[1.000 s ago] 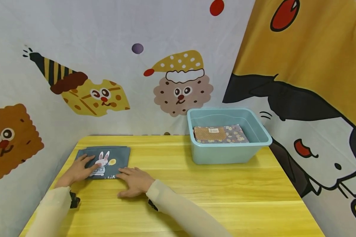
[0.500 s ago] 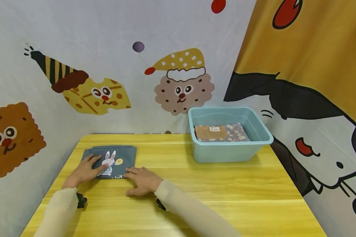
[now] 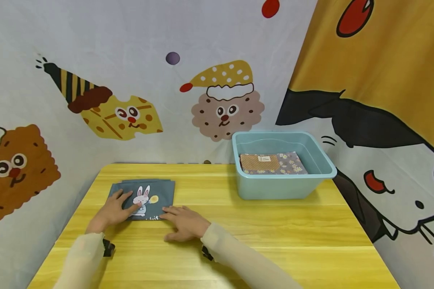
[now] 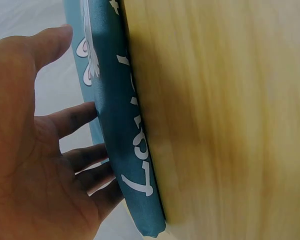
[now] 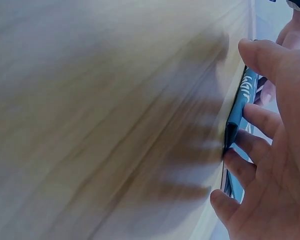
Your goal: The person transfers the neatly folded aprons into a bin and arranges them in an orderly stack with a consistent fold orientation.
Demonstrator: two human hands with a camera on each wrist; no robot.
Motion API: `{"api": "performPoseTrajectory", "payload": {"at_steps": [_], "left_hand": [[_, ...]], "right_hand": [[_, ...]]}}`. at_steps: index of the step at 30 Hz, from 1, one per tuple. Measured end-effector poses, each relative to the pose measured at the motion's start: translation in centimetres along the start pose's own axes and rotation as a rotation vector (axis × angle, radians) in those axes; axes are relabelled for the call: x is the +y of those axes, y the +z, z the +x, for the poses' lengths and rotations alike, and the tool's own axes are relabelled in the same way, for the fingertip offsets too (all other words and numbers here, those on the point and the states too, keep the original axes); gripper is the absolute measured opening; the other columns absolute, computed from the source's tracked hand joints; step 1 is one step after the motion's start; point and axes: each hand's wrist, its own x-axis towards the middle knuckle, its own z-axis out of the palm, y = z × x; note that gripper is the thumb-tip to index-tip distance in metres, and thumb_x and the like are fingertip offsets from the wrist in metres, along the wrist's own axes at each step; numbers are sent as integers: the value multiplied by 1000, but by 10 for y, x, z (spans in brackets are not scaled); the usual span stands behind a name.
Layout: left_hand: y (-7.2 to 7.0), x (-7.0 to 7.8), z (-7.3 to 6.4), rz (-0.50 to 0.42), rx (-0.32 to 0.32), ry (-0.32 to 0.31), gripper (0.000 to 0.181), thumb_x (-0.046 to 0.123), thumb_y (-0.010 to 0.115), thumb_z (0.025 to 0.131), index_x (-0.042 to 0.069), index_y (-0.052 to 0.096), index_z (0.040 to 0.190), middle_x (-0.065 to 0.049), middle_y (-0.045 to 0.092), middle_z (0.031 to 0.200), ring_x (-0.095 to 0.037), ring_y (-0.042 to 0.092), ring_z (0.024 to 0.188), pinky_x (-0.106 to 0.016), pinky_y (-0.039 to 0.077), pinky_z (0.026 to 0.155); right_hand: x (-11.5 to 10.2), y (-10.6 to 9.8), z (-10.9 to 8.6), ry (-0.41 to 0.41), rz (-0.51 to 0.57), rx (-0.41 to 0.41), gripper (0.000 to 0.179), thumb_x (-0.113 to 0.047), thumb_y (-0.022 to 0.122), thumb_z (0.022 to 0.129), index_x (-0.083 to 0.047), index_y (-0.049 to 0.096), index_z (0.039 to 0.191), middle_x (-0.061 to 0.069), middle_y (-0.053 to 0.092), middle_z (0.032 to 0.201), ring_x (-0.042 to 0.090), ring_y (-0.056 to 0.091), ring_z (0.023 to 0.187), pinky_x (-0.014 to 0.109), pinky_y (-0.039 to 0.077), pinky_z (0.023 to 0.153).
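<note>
A folded dark teal cloth (image 3: 164, 194) with a white rabbit print lies flat at the left of the table in the head view. My left hand (image 3: 113, 210) rests on its left part, fingers spread and the thumb near the rabbit. At the cloth's front right corner, my right hand (image 3: 186, 222) touches it with outstretched fingers, thumb held apart over the table. White lettering runs along the cloth's thick folded front edge (image 4: 132, 145) in the left wrist view. From the right wrist side, fingers (image 5: 260, 120) of the right hand lie against the folded end.
A light blue plastic basin (image 3: 278, 188) stands at the back right of the yellow wood-grain table (image 3: 274, 228). Inside it lies a folded floral cloth (image 3: 292, 162) with a tan dotted part and a white label. A cartoon-printed curtain (image 3: 202, 36) hangs behind.
The folded cloth has slid a little to the right across the table, both hands moving along with it. The basin stays put, and the head view has shifted slightly.
</note>
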Motion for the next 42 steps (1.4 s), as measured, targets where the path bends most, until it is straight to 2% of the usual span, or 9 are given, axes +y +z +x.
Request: {"api": "performPoseTrajectory", "payload": {"at_steps": [5, 13, 21, 29, 36, 42], "left_hand": [[0, 9, -2, 4, -5, -20, 90, 63, 57, 97, -5, 38, 154, -44, 20, 158, -69, 23, 141, -80, 31, 107], [5, 18, -4, -3, -8, -4, 92, 66, 56, 96, -4, 40, 154, -43, 21, 158, -67, 24, 141, -79, 33, 107], [6, 30, -5, 7, 5, 12, 90, 65, 57, 96, -3, 42, 153, -43, 24, 157, -67, 27, 140, -78, 34, 106], [14, 38, -5, 11, 18, 7, 89, 64, 60, 95, -2, 44, 153, -41, 26, 158, -64, 29, 141, -77, 34, 109], [18, 46, -5, 18, 36, 41, 88, 64, 60, 95, -2, 46, 151, -42, 29, 157, -65, 31, 140, -76, 35, 108], [23, 55, -5, 25, 28, 36, 89, 66, 58, 95, 0, 45, 152, -40, 29, 158, -63, 31, 142, -75, 36, 109]], "right_hand": [[3, 0, -7, -12, 7, 16, 72, -62, 54, 99, -30, 34, 161, -5, 25, 171, 16, 25, 158, 41, 25, 128], [6, 1, -16, 3, -7, 1, 73, -64, 53, 99, -31, 34, 161, -6, 24, 171, 17, 26, 158, 43, 26, 128], [10, 0, -26, 25, 45, -12, 74, -63, 56, 98, -32, 33, 161, -7, 22, 171, 17, 25, 158, 44, 23, 129], [15, -2, -38, 11, 69, -8, 75, -61, 59, 97, -30, 35, 161, -5, 24, 171, 19, 26, 158, 48, 24, 128], [21, -3, -47, 12, 68, -16, 76, -62, 60, 96, -29, 37, 160, -5, 25, 171, 18, 27, 158, 49, 24, 128], [27, 0, -55, 16, 74, -1, 75, -61, 62, 95, -30, 38, 159, -5, 27, 170, 18, 28, 157, 51, 24, 128]]}}
